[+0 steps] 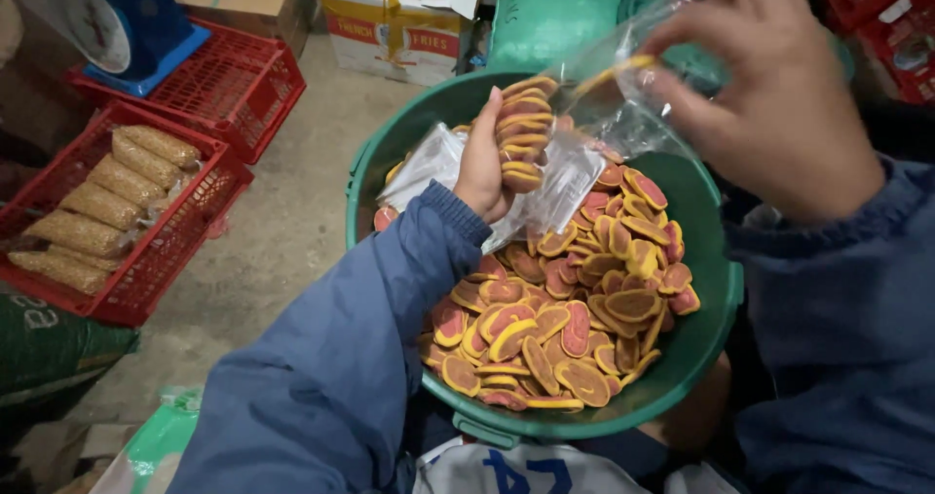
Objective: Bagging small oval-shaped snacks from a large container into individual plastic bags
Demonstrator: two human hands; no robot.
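A stack of biscuits [523, 135] is gripped by the curled left hand [484, 163]; a clear bag [623, 95] is pinched open by the right hand [769, 95] above the green basin [716, 309].

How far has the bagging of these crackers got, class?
Done: filled packets lie in a red crate. In hand: the left hand grips a stack of orange-and-pink crackers, while the right hand holds a clear plastic bag open. Left: many loose crackers fill the green basin.
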